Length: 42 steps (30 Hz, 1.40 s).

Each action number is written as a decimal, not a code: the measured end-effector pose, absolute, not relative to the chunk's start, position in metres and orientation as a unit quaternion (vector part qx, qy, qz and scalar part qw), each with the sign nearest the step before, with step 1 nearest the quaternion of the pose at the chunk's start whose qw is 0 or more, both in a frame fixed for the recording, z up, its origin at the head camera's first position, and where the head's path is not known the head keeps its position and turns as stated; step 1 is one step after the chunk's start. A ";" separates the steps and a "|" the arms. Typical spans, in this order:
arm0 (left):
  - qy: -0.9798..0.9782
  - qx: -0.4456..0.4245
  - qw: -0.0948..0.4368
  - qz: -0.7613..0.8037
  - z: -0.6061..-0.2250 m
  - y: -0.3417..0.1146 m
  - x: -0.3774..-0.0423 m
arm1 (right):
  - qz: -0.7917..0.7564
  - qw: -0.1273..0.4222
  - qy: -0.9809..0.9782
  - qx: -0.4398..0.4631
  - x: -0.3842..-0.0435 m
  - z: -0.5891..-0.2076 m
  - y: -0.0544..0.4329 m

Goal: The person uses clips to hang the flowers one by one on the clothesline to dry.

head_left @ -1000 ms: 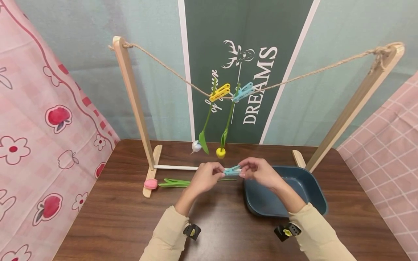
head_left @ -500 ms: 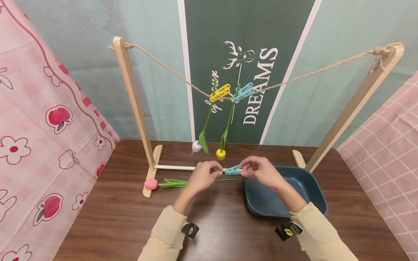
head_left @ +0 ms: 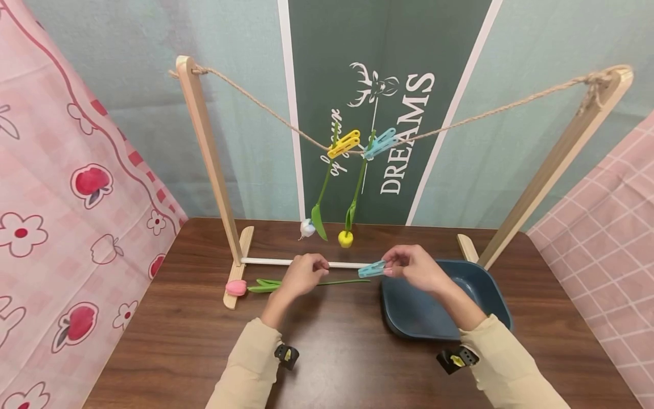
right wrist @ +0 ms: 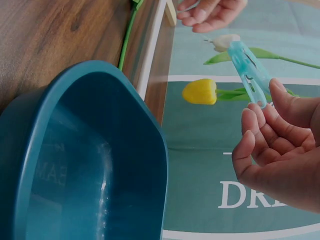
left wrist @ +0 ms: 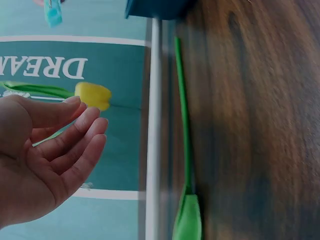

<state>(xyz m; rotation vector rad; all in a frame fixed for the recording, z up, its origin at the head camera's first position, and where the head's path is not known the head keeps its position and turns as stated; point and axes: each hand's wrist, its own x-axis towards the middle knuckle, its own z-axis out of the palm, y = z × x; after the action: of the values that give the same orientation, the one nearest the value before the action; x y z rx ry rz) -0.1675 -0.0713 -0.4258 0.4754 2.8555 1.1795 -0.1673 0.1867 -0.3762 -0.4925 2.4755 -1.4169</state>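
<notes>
My right hand [head_left: 416, 270] pinches a light blue clothespin [right wrist: 247, 72] by one end, in front of the basin's left rim. Apart from it, my left hand [head_left: 302, 274] holds nothing; its fingers [left wrist: 82, 150] are loosely bent in the left wrist view. Below that hand a pink artificial tulip [head_left: 236, 288] lies on the table, part of its green stem hidden. On the rope, a yellow clothespin [head_left: 344, 144] grips a white flower [head_left: 307, 229] and another blue clothespin [head_left: 380, 144] grips a yellow tulip [head_left: 346, 238], both hanging head down.
A jute rope [head_left: 490, 116] sags between two wooden posts [head_left: 212, 170] joined low down by a white rod [head_left: 276, 262]. The dark blue basin [head_left: 444, 336] stands on the brown table [head_left: 352, 363] at the right. Printed cloths [head_left: 245, 147] hang around.
My left hand has let go of the blue clothespin and moved left. The right hand has shifted slightly right, still holding the clothespin. The hanging flowers have stayed in place.
</notes>
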 end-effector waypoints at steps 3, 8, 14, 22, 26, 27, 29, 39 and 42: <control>0.918 0.148 0.009 0.368 -0.432 -0.074 -0.169 | -0.484 0.118 0.850 -0.169 -0.168 -0.376 0.188; 0.924 0.143 0.018 0.353 -0.442 -0.078 -0.171 | -0.487 0.112 0.850 -0.169 -0.169 -0.378 0.191; 0.932 0.130 0.039 0.338 -0.454 -0.080 -0.173 | -0.491 0.110 0.848 -0.166 -0.170 -0.380 0.194; 0.942 0.124 0.051 0.308 -0.461 -0.079 -0.179 | -0.481 0.110 0.854 -0.164 -0.170 -0.380 0.197; 0.947 0.116 0.058 0.295 -0.466 -0.079 -0.182 | -0.475 0.104 0.858 -0.166 -0.170 -0.380 0.199; 0.947 0.115 0.059 0.293 -0.468 -0.079 -0.183 | -0.474 0.103 0.859 -0.165 -0.170 -0.380 0.199; 0.949 0.110 0.064 0.289 -0.470 -0.079 -0.184 | -0.472 0.100 0.860 -0.163 -0.169 -0.380 0.200; 0.953 0.103 0.079 0.273 -0.479 -0.080 -0.185 | -0.478 0.088 0.860 -0.152 -0.167 -0.375 0.203; 0.954 0.106 0.076 0.268 -0.480 -0.080 -0.186 | -0.474 0.088 0.864 -0.148 -0.167 -0.375 0.204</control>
<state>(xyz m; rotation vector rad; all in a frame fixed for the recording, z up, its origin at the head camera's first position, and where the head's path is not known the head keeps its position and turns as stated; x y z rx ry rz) -0.1857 -0.0796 -0.4796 0.3185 2.8611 0.8040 -0.1673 0.2038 -0.3746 -0.4398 2.5710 -1.4102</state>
